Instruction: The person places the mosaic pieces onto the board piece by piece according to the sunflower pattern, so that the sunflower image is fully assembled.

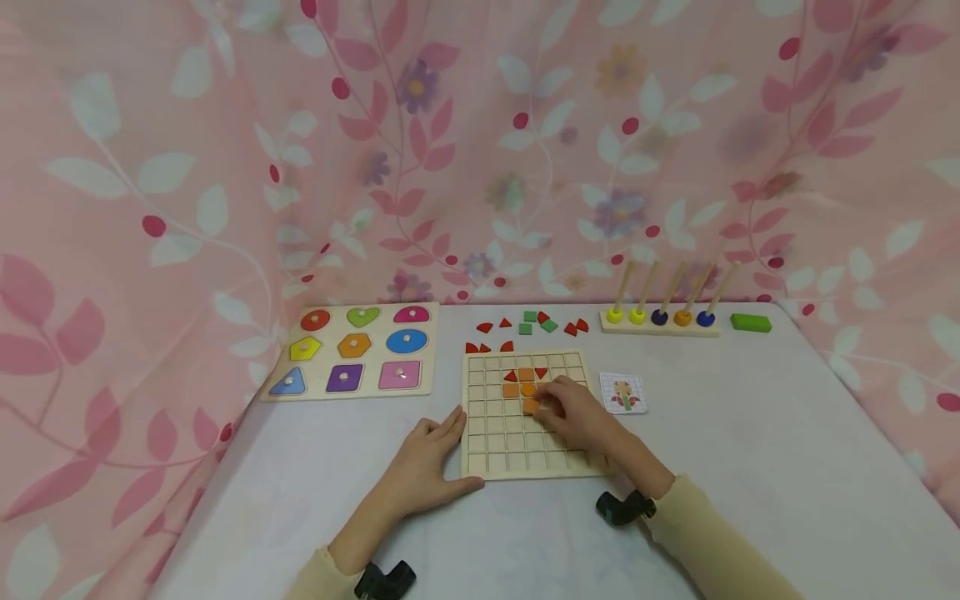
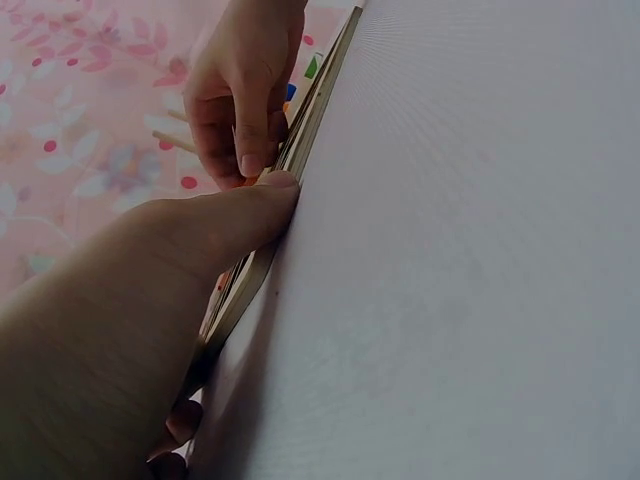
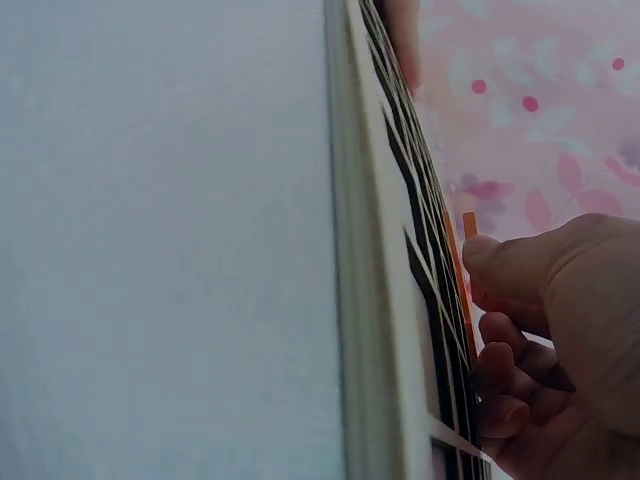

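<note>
A wooden grid board (image 1: 498,446) lies on the table in front of the person. The left hand (image 1: 423,468) rests against it, straight fingers along its left edge and thumb at the near left corner. Over the board's middle, the right hand (image 1: 577,414) pinches an orange square tile (image 1: 531,407); that tile's edge shows by the thumb in the right wrist view. Beside it on the grid lie an orange round piece (image 1: 528,389), orange squares (image 1: 526,374) and two red pieces (image 1: 511,377). The right hand partly covers the board's right side.
Loose red pieces (image 1: 484,327) and green squares (image 1: 530,317) lie beyond the board. A pattern card (image 1: 622,393) is to its right. Farther out are a knobbed shape puzzle (image 1: 381,346), a peg stand with beads (image 1: 660,327) and a green block (image 1: 751,322).
</note>
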A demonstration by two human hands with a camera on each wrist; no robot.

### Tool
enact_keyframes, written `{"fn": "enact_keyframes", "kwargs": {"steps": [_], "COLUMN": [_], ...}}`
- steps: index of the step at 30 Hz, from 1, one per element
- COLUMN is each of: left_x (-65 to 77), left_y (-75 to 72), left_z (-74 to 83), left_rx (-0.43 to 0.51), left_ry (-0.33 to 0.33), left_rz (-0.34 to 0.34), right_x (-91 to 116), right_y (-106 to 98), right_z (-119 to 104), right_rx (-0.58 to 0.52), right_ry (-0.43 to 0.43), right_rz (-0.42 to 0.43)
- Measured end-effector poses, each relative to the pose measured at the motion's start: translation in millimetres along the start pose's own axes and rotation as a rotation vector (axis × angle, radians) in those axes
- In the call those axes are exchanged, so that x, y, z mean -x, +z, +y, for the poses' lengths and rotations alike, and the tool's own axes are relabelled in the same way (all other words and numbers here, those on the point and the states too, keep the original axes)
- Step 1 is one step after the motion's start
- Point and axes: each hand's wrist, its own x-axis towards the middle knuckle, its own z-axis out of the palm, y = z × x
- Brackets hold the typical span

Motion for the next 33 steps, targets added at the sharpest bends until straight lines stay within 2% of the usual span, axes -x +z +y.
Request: {"fn": "enact_keyframes", "kwargs": {"steps": [13,20,23,26,29,33], "left_x": [0.6,0.9,1.2,0.8,0.0,-0.5], "left_y": [-1.0,0.3,1.2,1.4,0.7,-0.6], "left_z": [1.9,1.9,1.4,1.1,1.0,0.8], "left_rx": [-0.008,0.008,0.008,-0.003,-0.008,-0.011], "left_ry": [-0.007,-0.007,-0.008,-0.009,-0.006,-0.003], "left_rz": [-0.002,-0.001,-0.005,-0.007,-0.006,-0.009], "right_x": [-0.2,0.7,-0.2,-4.2,-11.2,-22.2], "right_y": [10.4,13.5,11.8,5.2,-3.4,-10.3], "right_z": [9.6,12.8,13.1,13.6,17.1,24.8], "right_rx": [-0.032,-0.059,-0.080,-0.108,-0.104,-0.063], "right_ry": [-0.065,-0.060,-0.079,-0.089,-0.048,0.022], "right_rz": [0.119,0.118,0.135,0.193,0.255,0.245]}}
